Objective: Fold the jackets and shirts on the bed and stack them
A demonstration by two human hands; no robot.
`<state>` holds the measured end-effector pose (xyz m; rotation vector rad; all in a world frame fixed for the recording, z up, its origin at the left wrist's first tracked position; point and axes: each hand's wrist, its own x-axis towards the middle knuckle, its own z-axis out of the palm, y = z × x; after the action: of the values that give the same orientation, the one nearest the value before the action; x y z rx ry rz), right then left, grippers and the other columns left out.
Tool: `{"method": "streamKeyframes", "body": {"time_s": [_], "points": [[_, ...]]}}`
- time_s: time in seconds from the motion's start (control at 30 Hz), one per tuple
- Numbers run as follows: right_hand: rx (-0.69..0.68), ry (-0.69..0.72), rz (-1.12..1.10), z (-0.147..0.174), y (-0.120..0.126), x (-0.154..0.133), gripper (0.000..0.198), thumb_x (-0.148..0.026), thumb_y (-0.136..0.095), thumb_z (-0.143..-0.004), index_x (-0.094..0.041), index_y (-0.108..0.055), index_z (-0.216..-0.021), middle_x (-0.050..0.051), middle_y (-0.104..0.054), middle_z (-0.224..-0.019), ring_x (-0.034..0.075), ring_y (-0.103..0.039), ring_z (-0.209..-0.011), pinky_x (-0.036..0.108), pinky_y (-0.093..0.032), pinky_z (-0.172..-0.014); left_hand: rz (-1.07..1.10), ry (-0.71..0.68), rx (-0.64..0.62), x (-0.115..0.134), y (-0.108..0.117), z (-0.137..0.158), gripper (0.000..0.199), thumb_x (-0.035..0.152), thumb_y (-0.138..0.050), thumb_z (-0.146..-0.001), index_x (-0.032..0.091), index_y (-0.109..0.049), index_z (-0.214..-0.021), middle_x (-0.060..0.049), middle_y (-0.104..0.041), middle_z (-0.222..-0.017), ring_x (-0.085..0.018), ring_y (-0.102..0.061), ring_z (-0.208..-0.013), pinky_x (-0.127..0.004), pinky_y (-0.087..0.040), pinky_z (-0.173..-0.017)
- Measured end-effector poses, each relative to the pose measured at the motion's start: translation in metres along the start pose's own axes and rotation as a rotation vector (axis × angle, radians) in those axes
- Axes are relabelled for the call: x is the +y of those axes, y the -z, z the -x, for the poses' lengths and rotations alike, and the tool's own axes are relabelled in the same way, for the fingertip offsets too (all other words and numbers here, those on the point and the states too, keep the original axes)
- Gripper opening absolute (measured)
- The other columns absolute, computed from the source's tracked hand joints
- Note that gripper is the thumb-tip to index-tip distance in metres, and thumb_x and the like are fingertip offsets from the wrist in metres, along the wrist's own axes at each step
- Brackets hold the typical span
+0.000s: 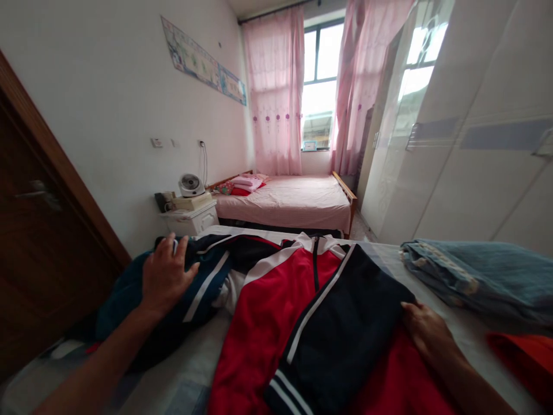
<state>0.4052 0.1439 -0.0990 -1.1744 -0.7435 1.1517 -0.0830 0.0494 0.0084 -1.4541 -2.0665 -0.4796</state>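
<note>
A red, navy and white zip-up jacket (276, 288) lies spread before me, its collar at the far end. Its navy sleeve (345, 323) is folded across the front, with the white-striped cuff toward me. My right hand (425, 331) has its fingers closed at the outer edge of this folded sleeve. The other sleeve (242, 245) stretches out to the left. My left hand (166, 274) is over that sleeve's far end, thumb and fingers apart. Beneath and beside it is a heap of teal and dark clothing (125, 288), partly hidden by my forearm.
The clothes lie on a bed with a pale sheet (207, 351). Folded blue jeans (475, 276) and an orange-red cloth (522, 357) are at the right. Beyond stand a pink-covered bed (294, 199), a white nightstand (194, 219) with a fan (190, 184), and a white wardrobe (466, 173).
</note>
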Motion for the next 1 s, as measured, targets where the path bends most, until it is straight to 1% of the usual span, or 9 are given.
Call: {"method": "streamKeyframes", "body": {"time_s": [0.13, 0.23, 0.33, 0.5, 0.63, 0.7, 0.83, 0.9, 1.0], "points": [[0.025, -0.128, -0.073, 0.0, -0.001, -0.003, 0.021, -0.01, -0.061, -0.053, -0.024, -0.054, -0.067, 0.001, -0.063, -0.056, 0.023, -0.066, -0.063, 0.03, -0.057, -0.054, 0.041, 0.194, -0.15, -0.033, -0.002, -0.016, 0.065, 0.042, -0.042, -0.083, 0.006, -0.033, -0.136, -0.026, -0.041, -0.133, -0.04, -0.038, -0.124, -0.051, -0.033, -0.097], [0.023, -0.124, -0.071, 0.002, -0.004, -0.005, 0.022, -0.009, -0.062, -0.055, -0.023, -0.055, -0.071, 0.0, -0.063, -0.056, 0.022, -0.066, -0.063, 0.027, -0.056, -0.049, 0.193, 0.283, -0.326, -0.049, -0.005, -0.024, 0.054, 0.04, -0.051, -0.077, 0.008, -0.052, -0.12, -0.021, -0.06, -0.109, -0.038, -0.055, -0.105, -0.044, -0.041, -0.088], [0.016, -0.113, -0.071, 0.004, -0.005, -0.005, 0.024, -0.007, -0.062, -0.055, -0.021, -0.054, -0.073, -0.001, -0.062, -0.054, 0.02, -0.065, -0.059, 0.023, -0.052, -0.043, 0.296, 0.333, -0.344, -0.052, 0.0, -0.034, 0.04, 0.034, -0.057, -0.071, 0.012, -0.063, -0.104, -0.014, -0.066, -0.093, -0.035, -0.06, -0.092, -0.041, -0.044, -0.08], [0.019, -0.09, -0.023, 0.004, -0.003, -0.004, 0.024, -0.009, -0.061, -0.056, -0.021, -0.056, -0.075, 0.0, -0.064, -0.057, 0.018, -0.063, -0.051, 0.023, -0.048, -0.039, 0.643, 0.389, -0.258, -0.015, 0.046, -0.057, 0.048, 0.044, -0.039, -0.083, 0.01, -0.052, -0.115, -0.005, -0.063, -0.084, -0.019, -0.058, -0.07, -0.028, -0.044, -0.058], [-0.002, -0.086, -0.008, 0.003, -0.001, -0.004, 0.024, -0.012, -0.063, -0.055, -0.021, -0.057, -0.077, 0.001, -0.066, -0.06, 0.02, -0.064, -0.055, 0.024, -0.05, -0.041, 0.995, 0.323, -0.314, 0.046, 0.088, -0.038, 0.046, 0.052, -0.039, -0.084, 0.021, -0.052, -0.115, 0.004, -0.051, -0.064, -0.005, -0.035, -0.042, -0.019, -0.025, -0.039], [-0.006, -0.072, -0.007, 0.003, -0.001, -0.002, 0.026, -0.012, -0.064, -0.054, -0.021, -0.056, -0.076, 0.0, -0.066, -0.06, 0.02, -0.065, -0.058, 0.025, -0.051, -0.044, 1.268, 0.267, -0.54, 0.08, 0.097, -0.004, 0.04, 0.051, -0.052, -0.079, 0.022, -0.056, -0.106, 0.005, -0.052, -0.063, -0.003, -0.033, -0.039, -0.017, -0.024, -0.037], [-0.025, -0.051, -0.015, 0.002, -0.001, 0.004, 0.024, -0.012, -0.062, -0.055, -0.021, -0.057, -0.076, 0.0, -0.066, -0.062, 0.021, -0.066, -0.064, 0.029, -0.053, -0.054, 1.471, 0.066, -1.363, 0.133, 0.088, 0.077, 0.039, 0.037, -0.064, -0.072, 0.02, -0.059, -0.106, 0.002, -0.06, -0.068, -0.007, -0.048, -0.045, -0.017, -0.035, -0.041], [-0.047, -0.044, 0.04, -0.001, 0.003, 0.003, 0.021, -0.014, -0.062, -0.057, -0.021, -0.058, -0.076, 0.001, -0.067, -0.063, 0.021, -0.065, -0.064, 0.029, -0.052, -0.055, 1.408, -0.013, -1.498, 0.145, 0.078, 0.102, 0.035, 0.029, -0.063, -0.069, 0.017, -0.064, -0.102, 0.002, -0.06, -0.067, -0.006, -0.047, -0.049, -0.016, -0.035, -0.045], [0.002, 0.029, 0.241, -0.006, 0.011, -0.011, 0.019, -0.013, -0.065, -0.054, -0.02, -0.059, -0.07, 0.001, -0.065, -0.059, 0.02, -0.062, -0.057, 0.029, -0.049, -0.054, 1.346, -0.04, -1.473, 0.143, 0.068, 0.111, 0.032, 0.026, -0.057, -0.073, 0.015, -0.063, -0.102, 0.001, -0.061, -0.07, -0.006, -0.047, -0.051, -0.016, -0.036, -0.047]]}}
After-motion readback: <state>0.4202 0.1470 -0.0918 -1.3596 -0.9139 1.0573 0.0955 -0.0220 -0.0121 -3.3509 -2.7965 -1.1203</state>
